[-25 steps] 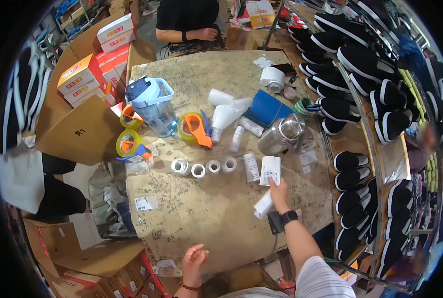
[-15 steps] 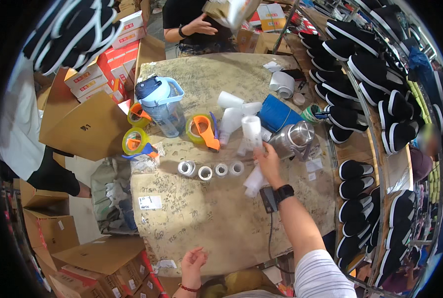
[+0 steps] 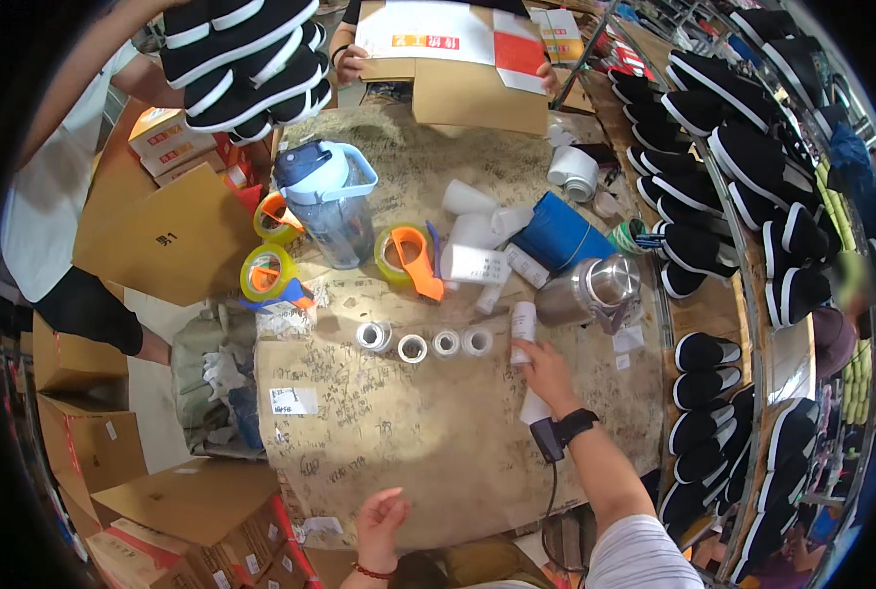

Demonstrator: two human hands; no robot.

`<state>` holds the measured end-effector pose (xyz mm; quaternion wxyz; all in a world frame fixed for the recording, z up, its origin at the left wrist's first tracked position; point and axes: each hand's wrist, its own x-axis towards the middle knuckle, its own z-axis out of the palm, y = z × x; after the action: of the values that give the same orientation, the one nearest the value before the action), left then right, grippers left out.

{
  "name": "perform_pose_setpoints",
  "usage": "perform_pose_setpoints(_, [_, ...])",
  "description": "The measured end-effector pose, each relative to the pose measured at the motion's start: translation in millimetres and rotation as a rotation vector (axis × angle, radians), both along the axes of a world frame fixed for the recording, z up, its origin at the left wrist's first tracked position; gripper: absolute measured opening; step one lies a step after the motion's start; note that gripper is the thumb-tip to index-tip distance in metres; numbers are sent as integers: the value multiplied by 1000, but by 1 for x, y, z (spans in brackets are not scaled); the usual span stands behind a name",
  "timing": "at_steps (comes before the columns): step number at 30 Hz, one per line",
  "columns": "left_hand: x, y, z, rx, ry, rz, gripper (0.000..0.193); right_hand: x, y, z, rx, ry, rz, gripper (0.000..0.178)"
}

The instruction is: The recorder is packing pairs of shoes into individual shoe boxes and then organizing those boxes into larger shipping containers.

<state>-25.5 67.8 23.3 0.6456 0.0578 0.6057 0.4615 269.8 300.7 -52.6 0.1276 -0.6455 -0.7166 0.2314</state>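
Note:
My right hand (image 3: pixel 548 375) reaches over the worn table and grips the lower end of a white label roll (image 3: pixel 523 326). Another white roll (image 3: pixel 533 406) lies partly under that hand, next to a small black device (image 3: pixel 548 440) on a cable. To the hand's left, several white rolls stand in a row, with their cores facing up; one is this white-rimmed roll (image 3: pixel 412 348). More rolls lie in a loose pile (image 3: pixel 472 236) farther back. Near the front edge, my left hand (image 3: pixel 384 515) hovers, loosely curled with fingers apart and nothing in it.
A blue water bottle (image 3: pixel 330 211), tape dispensers (image 3: pixel 408 257), a blue cylinder (image 3: pixel 557 232) and a steel flask (image 3: pixel 595 290) stand or lie around. Shoe racks (image 3: pixel 713 245) line the right. Opposite, a person holds a cardboard box (image 3: pixel 482 96); at left, another carries a shoe bundle (image 3: pixel 241 69).
My right hand has come nearer to me with the roll, away from the pile. Across the table a cardboard box now appears in the person's hands. The shoe bundle has swung right.

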Motion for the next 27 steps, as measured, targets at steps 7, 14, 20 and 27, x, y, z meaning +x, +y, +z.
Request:
perform_pose_setpoints(7, [8,19,8,-1,-28,-84,25,-13,44,30,-149,504,-337,29])
perform_pose_setpoints(14, [9,28,2,3,-49,-96,24,-14,34,3,-260,740,-301,34])
perform_pose_setpoints(20, [14,35,7,34,-6,-151,24,-16,16,52,-310,576,-337,38])
perform_pose_setpoints(27, [36,72,39,197,-132,-313,55,-108,-34,117,-180,990,-289,16])
